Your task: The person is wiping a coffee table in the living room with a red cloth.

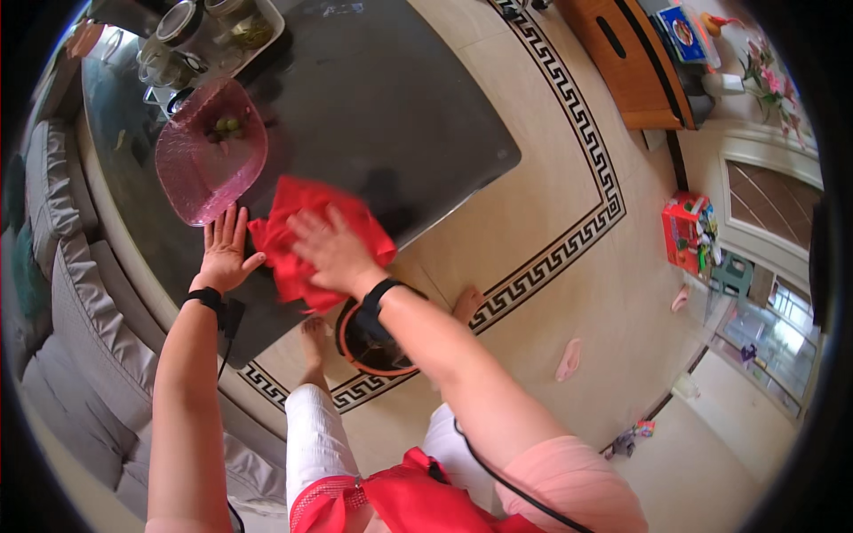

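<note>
My right hand (330, 250) lies spread on a red cloth (286, 200) on the dark tabletop (373, 93); it looks slightly blurred. To its left my left hand (226, 250) rests flat on the table, fingers apart, its fingertips at the lower edge of a pink translucent bowl (180, 156). Several green fruits (228, 124), perhaps grapes, lie in the bowl. The cloth's left edge comes close to my left thumb.
A tray (270, 50) with glass jars (178, 23) stands beyond the bowl. A grey sofa (100, 313) runs along the left. Below the table's near edge is a round orange-rimmed bin (343, 333) by my feet. A wooden cabinet (616, 66) stands at upper right.
</note>
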Tool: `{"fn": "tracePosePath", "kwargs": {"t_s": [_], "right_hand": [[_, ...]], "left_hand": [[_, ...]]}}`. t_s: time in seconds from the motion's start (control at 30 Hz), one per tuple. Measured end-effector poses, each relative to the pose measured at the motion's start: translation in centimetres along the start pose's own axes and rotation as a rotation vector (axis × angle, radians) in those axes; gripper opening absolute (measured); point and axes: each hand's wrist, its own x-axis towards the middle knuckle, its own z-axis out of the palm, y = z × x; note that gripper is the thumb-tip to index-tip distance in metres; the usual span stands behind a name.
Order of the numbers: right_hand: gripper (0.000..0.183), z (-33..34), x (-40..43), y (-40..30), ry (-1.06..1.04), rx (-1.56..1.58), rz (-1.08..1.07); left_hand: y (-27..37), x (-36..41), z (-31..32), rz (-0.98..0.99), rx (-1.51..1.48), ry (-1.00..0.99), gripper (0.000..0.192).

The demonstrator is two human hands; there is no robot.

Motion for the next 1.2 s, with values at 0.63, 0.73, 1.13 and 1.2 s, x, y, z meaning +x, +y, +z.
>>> {"fn": "tracePosePath", "kwargs": {"t_s": [0.63, 0.73, 1.13, 1.2], "right_hand": [[0.074, -12.8, -7.4, 27.5, 0.218, -0.347, 0.245], [0.074, -13.1, -7.3, 27.4, 0.163, -0.317, 0.262], [0.076, -12.4, -7.1, 27.6, 0.205, -0.340, 0.217], [0.076, -12.6, -7.1, 27.5, 0.193, -0.362, 0.211]], "left_hand": [[25.3, 7.1, -6.9, -0.619, -0.450, -0.147, 0.147], [25.3, 7.2, -7.1, -0.621, -0.463, -0.166, 0.149], [25.1, 6.8, -6.5, -0.608, -0.507, -0.115, 0.160], [25.1, 6.8, -6.5, -0.609, -0.506, -0.124, 0.161]]}}
